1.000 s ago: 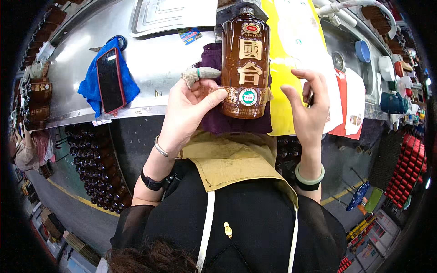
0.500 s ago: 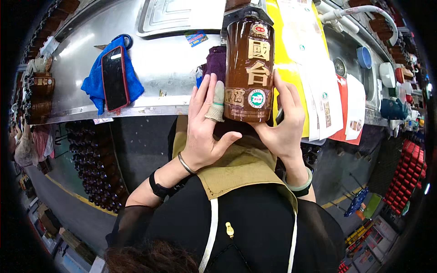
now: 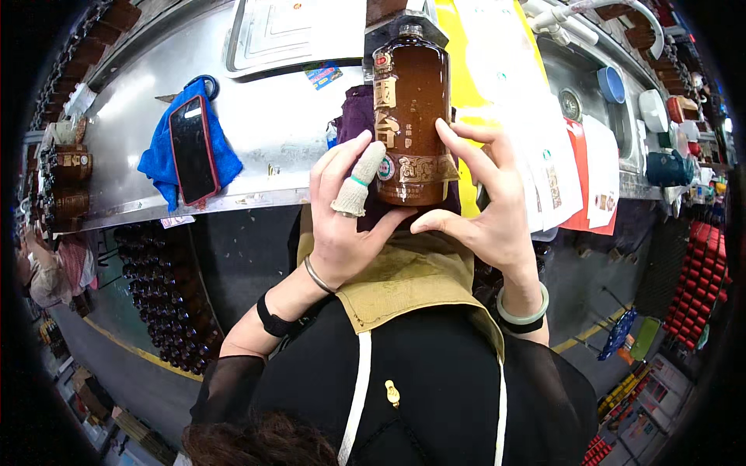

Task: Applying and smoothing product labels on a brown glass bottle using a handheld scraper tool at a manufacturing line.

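A brown glass bottle with gold lettering and a round green-and-white mark lies between my hands, its neck pointing away from me. Its lower part is over a dark purple cloth. My left hand is at its left side, and a finger in a knitted cream finger cover rests against the glass. My right hand curves round the lower right side, index fingertip on the glass and thumb near the base. The undersides of both hands' grips are partly hidden.
On the metal table at left, a phone lies on a blue cloth. A metal tray is behind. White printed sheets and a red sheet cover the right. Many bottles stand below left.
The bottle has turned about its long axis, its large lettering shifting to the left edge. It also sits slightly further left. My right index finger has come onto its front.
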`<state>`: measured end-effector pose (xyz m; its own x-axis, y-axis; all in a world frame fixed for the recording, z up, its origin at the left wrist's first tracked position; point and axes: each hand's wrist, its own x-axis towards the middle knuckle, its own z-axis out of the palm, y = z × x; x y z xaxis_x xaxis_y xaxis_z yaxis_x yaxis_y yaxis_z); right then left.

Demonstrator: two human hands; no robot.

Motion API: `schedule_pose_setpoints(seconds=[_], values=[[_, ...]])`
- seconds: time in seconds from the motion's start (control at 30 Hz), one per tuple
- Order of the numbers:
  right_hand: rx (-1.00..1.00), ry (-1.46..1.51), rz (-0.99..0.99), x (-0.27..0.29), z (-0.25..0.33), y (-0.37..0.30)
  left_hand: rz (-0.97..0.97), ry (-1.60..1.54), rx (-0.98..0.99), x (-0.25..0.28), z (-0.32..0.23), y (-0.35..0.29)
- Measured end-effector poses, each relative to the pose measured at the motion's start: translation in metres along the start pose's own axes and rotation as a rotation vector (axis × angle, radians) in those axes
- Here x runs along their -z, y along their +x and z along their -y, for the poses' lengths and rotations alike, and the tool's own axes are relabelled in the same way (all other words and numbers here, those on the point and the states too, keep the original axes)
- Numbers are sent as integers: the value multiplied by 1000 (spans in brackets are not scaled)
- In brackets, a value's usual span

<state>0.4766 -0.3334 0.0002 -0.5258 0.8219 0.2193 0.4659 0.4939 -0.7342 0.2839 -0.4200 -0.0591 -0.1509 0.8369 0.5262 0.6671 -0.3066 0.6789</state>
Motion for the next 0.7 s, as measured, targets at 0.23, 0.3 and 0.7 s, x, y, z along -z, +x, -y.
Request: schedule_pose_setpoints(seconds=[0.23, 0.3, 0.7], values=[[-443, 533, -85, -16, -22, -3, -56, -120, -11, -18, 8, 8], [-477, 557, -103, -14, -28, -7, -14, -170, 40, -13, 11, 7], [-490, 554, -91, -28, -14, -8, -55, 1, -176, -13, 13, 2]])
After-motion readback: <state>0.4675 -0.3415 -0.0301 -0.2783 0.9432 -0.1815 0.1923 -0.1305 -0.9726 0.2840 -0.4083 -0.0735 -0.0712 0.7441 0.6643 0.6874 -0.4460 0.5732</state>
